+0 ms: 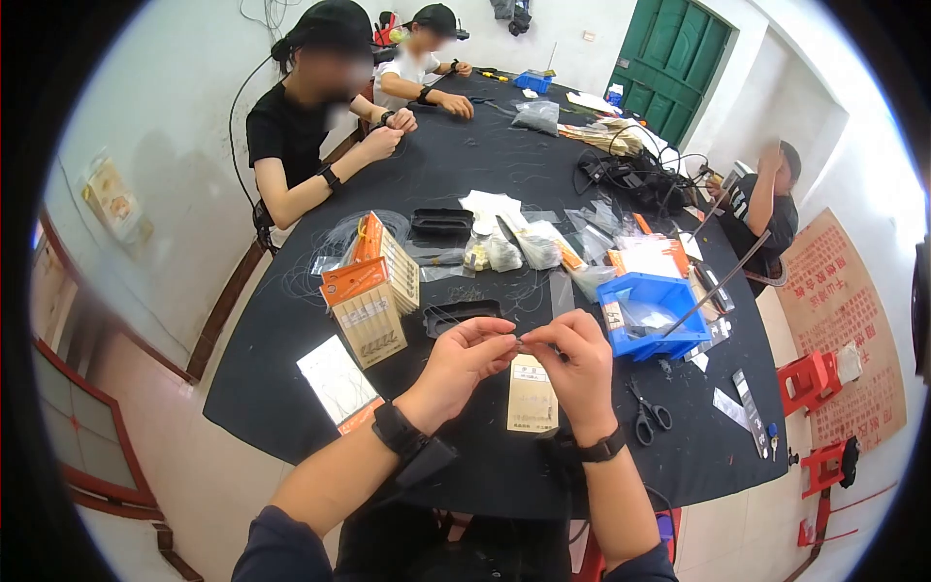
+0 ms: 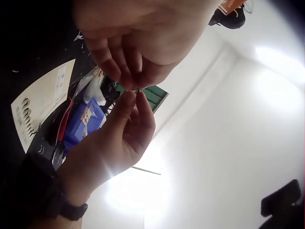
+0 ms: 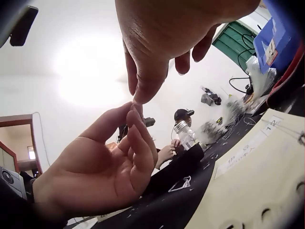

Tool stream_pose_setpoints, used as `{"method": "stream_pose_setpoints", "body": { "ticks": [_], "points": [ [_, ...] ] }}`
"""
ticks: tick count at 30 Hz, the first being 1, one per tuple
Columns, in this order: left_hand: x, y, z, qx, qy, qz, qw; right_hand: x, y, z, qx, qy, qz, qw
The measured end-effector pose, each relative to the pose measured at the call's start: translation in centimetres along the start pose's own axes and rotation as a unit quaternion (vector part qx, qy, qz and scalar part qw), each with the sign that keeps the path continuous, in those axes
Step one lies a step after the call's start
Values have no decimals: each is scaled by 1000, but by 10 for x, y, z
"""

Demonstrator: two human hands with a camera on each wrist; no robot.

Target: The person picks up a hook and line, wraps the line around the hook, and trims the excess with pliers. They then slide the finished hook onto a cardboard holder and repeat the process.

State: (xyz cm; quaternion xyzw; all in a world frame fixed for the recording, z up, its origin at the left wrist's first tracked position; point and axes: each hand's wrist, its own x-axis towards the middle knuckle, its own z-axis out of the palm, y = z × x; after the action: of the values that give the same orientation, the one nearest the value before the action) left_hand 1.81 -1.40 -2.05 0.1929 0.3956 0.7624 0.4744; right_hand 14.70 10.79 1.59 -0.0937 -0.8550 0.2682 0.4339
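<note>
Both hands meet above the table's near side, fingertips close together. The left hand (image 1: 456,364) pinches something tiny and dark between thumb and forefinger; what it is cannot be made out. From the other side, the right hand (image 1: 579,364) pinches at the same spot. Below them a beige card (image 1: 532,393) with printed text lies on the black cloth. In the left wrist view this card (image 2: 40,105) shows a row of small metal coils or hooks. The right wrist view has the left hand (image 3: 102,167) below and the right hand (image 3: 167,43) above, thumb and forefinger tips touching.
Scissors (image 1: 651,413) and a blue bin (image 1: 653,355) are on the right. Orange-topped card packs (image 1: 364,315), a white sheet (image 1: 337,380) and a black tray (image 1: 463,315) stand or lie left. Bags and cables cover the middle; several people sit around the table (image 1: 262,388).
</note>
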Motion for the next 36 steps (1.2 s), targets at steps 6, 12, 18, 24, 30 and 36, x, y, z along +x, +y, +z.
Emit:
{"method": "stream_pose_setpoints", "body": {
  "ticks": [6,12,18,24,30,36],
  "points": [
    [1,0,-1,39,-16,20,999,2,1,-3,-18,-5,-22,1000],
    [1,0,-1,-16,-16,-13,1000,1,2,0,25,6,6,1000],
    [2,-2,-3,-19,-21,-2,1000,1,1,-2,77,-23,55,995],
    [2,-2,-1,41,-34,21,998,-3,8,-1,136,-45,113,983],
    [1,4,0,105,-46,33,993,-3,14,-4,161,-75,141,974],
    [-2,10,2,109,-61,0,992,-5,22,-2,211,-76,161,961]
  ]
}}
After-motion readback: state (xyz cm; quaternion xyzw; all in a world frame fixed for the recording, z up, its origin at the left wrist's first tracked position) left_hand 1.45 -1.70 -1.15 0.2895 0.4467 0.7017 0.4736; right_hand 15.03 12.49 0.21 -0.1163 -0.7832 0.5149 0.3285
